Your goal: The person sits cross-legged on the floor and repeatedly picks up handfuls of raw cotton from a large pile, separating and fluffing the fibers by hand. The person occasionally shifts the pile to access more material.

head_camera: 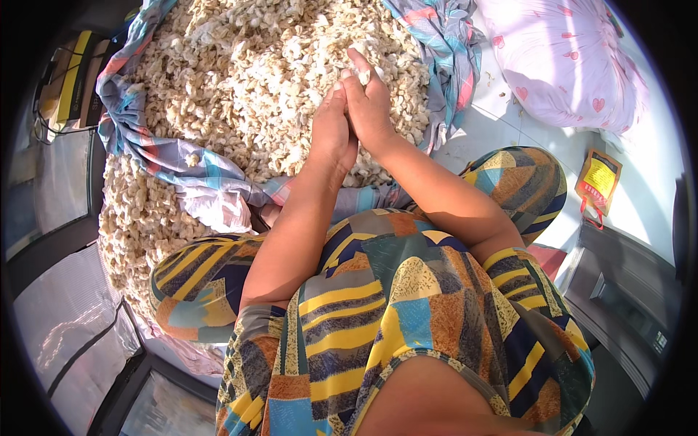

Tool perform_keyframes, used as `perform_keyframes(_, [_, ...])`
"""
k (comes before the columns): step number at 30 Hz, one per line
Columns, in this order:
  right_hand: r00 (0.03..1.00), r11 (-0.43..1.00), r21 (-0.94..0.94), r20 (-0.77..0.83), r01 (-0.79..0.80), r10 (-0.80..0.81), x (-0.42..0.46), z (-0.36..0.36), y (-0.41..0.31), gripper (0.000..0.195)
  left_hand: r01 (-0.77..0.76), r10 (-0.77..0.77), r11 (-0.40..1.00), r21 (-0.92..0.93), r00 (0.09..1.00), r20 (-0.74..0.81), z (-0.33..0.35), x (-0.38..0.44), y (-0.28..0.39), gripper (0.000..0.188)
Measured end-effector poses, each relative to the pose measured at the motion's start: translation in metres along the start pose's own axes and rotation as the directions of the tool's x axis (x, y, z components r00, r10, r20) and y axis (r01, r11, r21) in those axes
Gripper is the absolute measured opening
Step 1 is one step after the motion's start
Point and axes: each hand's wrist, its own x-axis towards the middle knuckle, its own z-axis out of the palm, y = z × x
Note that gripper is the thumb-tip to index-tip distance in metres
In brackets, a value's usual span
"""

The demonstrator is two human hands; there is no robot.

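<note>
My left hand and my right hand are pressed together above a large heap of off-white tufts that look like raw cotton. A small white tuft shows at the fingers of my right hand. The fingers of my left hand are drawn together against the right palm and thumb; whether anything lies between the palms is hidden. Beneath and around the heap runs a bunched plaid cloth in grey, blue and pink.
More tufts lie at the left beside my folded knee. A full white fabric bundle with hearts rests upper right on the tiled floor. Nearby lies a small brown and yellow packet. Dark-framed glazed panels stand left; boxes sit upper left.
</note>
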Motion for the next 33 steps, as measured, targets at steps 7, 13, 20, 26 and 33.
perform_keyframes(7, [0.974,0.973,-0.058,0.027,0.225,-0.224,-0.023,0.012,-0.027,0.038,-0.035,0.034,0.999,-0.021,0.999,-0.021,-0.009,-0.002,0.012,0.035])
perform_keyframes(13, [1.000,0.996,0.087,0.002,-0.009,0.009,0.000,-0.003,-0.014,0.030,-0.221,0.221,0.972,0.082,0.975,0.006,0.009,-0.008,0.000,0.023])
perform_keyframes(20, [0.982,0.979,0.107,0.056,0.173,-0.180,-0.014,0.009,-0.021,0.026,-0.253,0.259,0.965,0.066,0.961,-0.095,-0.011,0.006,0.014,0.024])
perform_keyframes(26, [0.984,0.976,0.174,0.140,-0.130,0.106,-0.015,0.004,-0.033,0.019,-0.245,0.269,0.948,0.203,0.958,-0.101,-0.010,0.005,0.020,0.025])
perform_keyframes(33, [1.000,0.935,0.354,0.019,0.006,-0.013,-0.016,0.007,-0.032,0.008,-0.299,0.340,0.921,0.249,0.930,-0.141,0.004,-0.003,0.019,0.025])
